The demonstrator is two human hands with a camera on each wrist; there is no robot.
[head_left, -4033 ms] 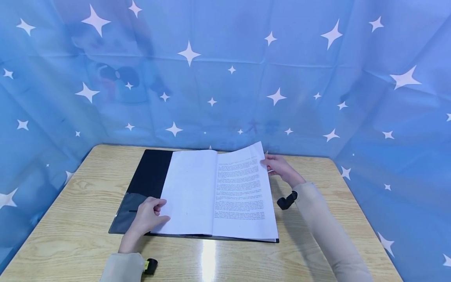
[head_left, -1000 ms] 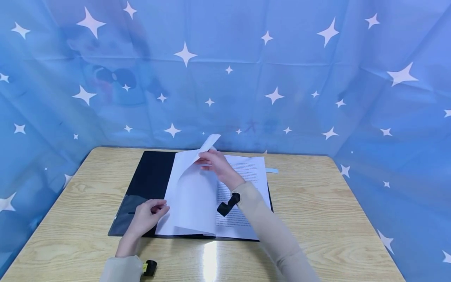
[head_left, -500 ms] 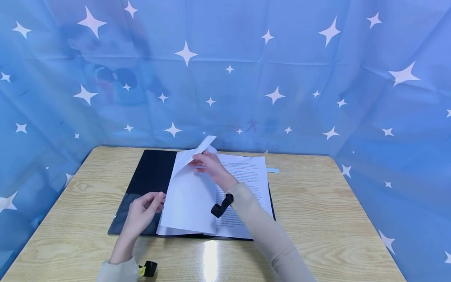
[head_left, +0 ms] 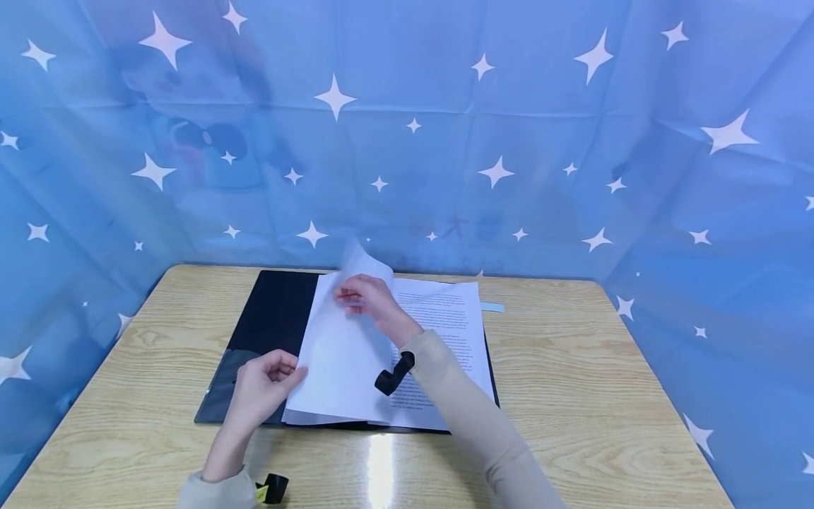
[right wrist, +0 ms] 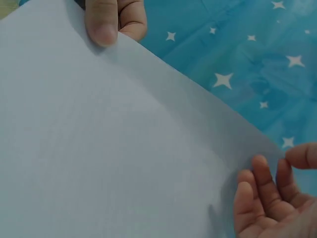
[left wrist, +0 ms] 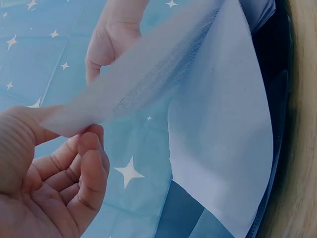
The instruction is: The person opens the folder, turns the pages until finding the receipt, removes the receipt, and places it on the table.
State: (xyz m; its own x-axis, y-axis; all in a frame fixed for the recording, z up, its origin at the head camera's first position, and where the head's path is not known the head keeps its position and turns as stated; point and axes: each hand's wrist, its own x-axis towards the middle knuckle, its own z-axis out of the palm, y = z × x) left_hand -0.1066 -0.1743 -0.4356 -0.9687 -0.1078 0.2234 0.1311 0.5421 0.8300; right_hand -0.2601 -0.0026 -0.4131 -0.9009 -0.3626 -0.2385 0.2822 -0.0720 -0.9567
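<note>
A black folder (head_left: 280,304) lies spread on the wooden table, holding white printed pages (head_left: 439,318). One loose-edged sheet (head_left: 343,360) bows up over the left side, its top corner blurred. At its left edge my left hand (head_left: 263,385) pinches the paper between thumb and fingers, as the left wrist view shows with the left hand (left wrist: 64,163). Higher up, my right hand (head_left: 372,300) has its thumb and index fingertip at the sheet's edge; the right wrist view shows the right hand (right wrist: 277,198) pinching there. Print shows on the sheet's underside in the left wrist view.
A pale blue tab (head_left: 492,307) sticks out from the right edge of the pages. A clear pocket (head_left: 219,385) covers the folder's lower left corner. Behind the wooden table (head_left: 572,396) hangs a blue curtain (head_left: 407,155) with white stars.
The right hand has carried the sheet from the right side over to the left. In the last half second its folded top corner sprang up, and the left hand came onto the sheet's edge.
</note>
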